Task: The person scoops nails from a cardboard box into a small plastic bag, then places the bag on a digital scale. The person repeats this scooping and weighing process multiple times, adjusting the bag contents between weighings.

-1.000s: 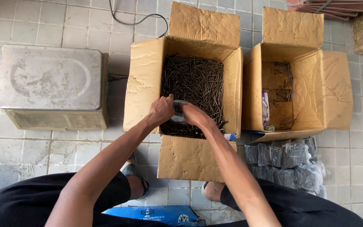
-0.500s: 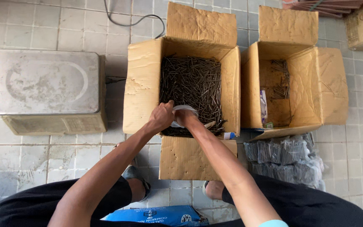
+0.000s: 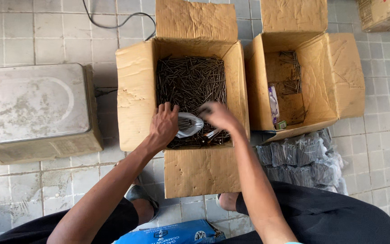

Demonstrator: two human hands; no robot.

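A: The clear plastic bag (image 3: 189, 124) lies on the heap of nails (image 3: 190, 83) at the near edge inside the big carton (image 3: 132, 95), which sits on the tiled floor. Left of that carton stands a metal weighing scale (image 3: 32, 108).

B: And the hands?

A: The left hand (image 3: 164, 126) is on the bag's left side, fingers bent onto its mouth and pinching the plastic. The right hand (image 3: 220, 116), right of the bag, is blurred over the nails; I cannot tell whether its fingers are apart or together.

B: So which step is this?

A: Filling the bag with nails, I'd judge. The next move calls for a held-open mouth and a handful guided in without spilling.

B: Right of the carton?

A: A nearly empty second box (image 3: 335, 77), with packed nail bags (image 3: 301, 158) piled below it.
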